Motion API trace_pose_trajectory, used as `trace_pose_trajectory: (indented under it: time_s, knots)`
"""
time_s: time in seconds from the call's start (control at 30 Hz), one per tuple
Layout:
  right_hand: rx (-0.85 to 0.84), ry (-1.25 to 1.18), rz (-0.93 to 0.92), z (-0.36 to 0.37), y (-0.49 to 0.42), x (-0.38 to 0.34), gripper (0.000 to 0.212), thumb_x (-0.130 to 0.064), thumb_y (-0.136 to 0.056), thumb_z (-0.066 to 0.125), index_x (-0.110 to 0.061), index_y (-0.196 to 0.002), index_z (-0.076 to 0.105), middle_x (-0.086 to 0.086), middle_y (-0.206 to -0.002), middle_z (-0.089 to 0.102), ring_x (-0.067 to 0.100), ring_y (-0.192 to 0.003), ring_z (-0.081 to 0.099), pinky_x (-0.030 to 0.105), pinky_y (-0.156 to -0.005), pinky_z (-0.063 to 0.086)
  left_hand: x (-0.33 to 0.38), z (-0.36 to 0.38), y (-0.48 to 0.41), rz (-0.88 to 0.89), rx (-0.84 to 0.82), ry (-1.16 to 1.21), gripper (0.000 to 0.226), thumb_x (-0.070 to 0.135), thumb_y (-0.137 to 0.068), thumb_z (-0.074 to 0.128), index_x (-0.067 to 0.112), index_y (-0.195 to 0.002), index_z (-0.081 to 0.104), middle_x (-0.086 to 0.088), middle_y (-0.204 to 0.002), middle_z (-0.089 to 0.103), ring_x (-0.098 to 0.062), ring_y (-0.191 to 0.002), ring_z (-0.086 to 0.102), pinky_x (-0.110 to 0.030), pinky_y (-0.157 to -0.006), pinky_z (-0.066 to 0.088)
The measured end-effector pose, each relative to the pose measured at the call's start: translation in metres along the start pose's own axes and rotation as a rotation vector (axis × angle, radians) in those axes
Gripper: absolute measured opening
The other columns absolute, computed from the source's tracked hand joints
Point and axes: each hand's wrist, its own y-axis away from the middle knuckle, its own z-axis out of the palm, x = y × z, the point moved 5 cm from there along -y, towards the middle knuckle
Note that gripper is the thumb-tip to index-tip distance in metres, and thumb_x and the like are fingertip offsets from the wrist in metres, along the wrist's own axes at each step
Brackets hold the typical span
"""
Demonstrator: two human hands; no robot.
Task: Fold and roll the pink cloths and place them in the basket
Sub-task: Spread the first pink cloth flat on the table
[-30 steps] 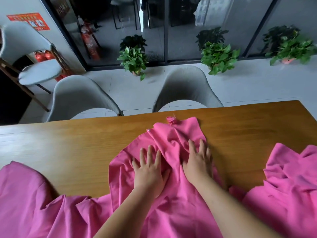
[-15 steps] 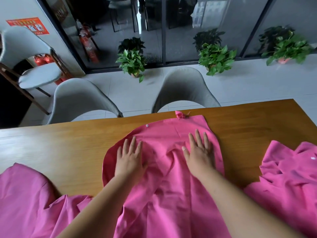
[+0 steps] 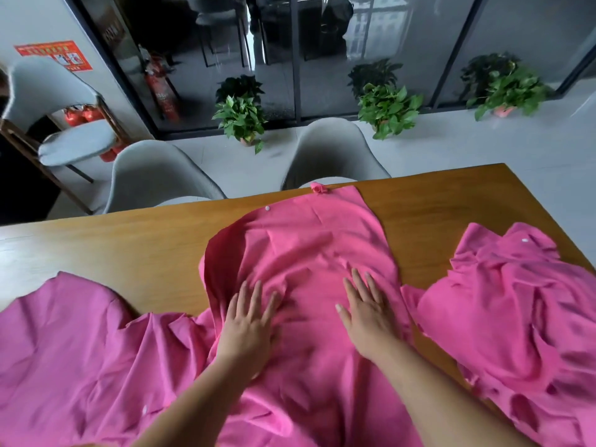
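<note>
Wooden tabletop (image 3: pixel 129 250). 2 grey chairs (image 3: pixel 154 175) close at its far edge, 3rd chair (image 3: pixel 54 124) beyond far-left corner. 3 potted plants (image 3: pixel 242 119) on floor by glass wall (image 3: pixel 322 43). Red extinguisher (image 3: pixel 161 91) & red sign (image 3: pixel 53 54) far left.

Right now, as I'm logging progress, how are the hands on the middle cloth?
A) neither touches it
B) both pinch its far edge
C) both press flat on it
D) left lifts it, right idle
C: the left hand and right hand lie flat on the middle cloth, fingers straight.
</note>
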Motion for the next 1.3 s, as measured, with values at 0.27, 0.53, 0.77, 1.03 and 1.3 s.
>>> trace_pose_trajectory:
  time_s: [0.27,0.53,0.77,1.03,1.3]
  knots:
    - [0.028,-0.083,0.317,0.038,0.16,-0.055,0.089,-0.061,-0.092,0.054,-0.015,-0.163,0.03,0.016,-0.17,0.027,0.036,-0.149,0.034,0.057,-0.112,0.041,0.083,0.016,0.103,0.121,-0.018,0.037,0.052,0.048,-0.091,0.05,0.024,-0.137,0.058,-0.004,-0.141,0.052,-0.033,-0.118,0.058,-0.052,-0.087,0.05]
    - [0.035,0.119,0.113,0.039,0.184,0.008,0.077,-0.06,-0.102,0.034,-0.019,-0.166,0.024,0.001,-0.175,0.009,0.03,-0.16,0.014,0.05,-0.126,0.024,0.075,0.031,0.144,-0.063,-0.138,0.077,0.075,0.069,-0.101,0.031,0.026,-0.162,0.029,-0.009,-0.17,0.022,-0.036,-0.148,0.029,-0.054,-0.108,0.043]
    - [-0.037,-0.013,0.309,0.077,0.262,-0.037,0.089,-0.069,-0.099,0.018,-0.014,-0.168,0.008,0.019,-0.173,0.009,0.04,-0.159,0.013,0.056,-0.126,0.021,0.094,0.057,0.198,0.025,-0.109,0.053,0.067,0.063,-0.105,0.025,0.03,-0.163,0.022,-0.003,-0.173,0.014,-0.031,-0.158,0.011,-0.065,-0.12,0.022]
    - [-0.164,0.065,0.244,0.065,0.262,0.011,0.093,-0.07,-0.102,0.027,-0.022,-0.162,-0.025,0.013,-0.172,-0.021,0.038,-0.16,-0.011,0.06,-0.128,0.008,0.081,0.049,0.228,0.072,-0.071,0.08,0.075,0.061,-0.106,0.035,0.03,-0.167,0.005,-0.004,-0.176,-0.002,-0.028,-0.162,-0.008,-0.049,-0.131,0.007]
    - [-0.076,0.024,-0.05,0.054,0.26,-0.094,0.078,-0.055,-0.105,0.038,-0.028,-0.167,0.0,0.007,-0.175,-0.011,0.034,-0.16,-0.008,0.062,-0.127,0.011,0.036,0.035,0.272,-0.121,0.004,0.107,0.074,0.061,-0.107,0.035,0.031,-0.168,0.005,-0.005,-0.176,-0.004,-0.027,-0.162,-0.008,-0.045,-0.131,0.01]
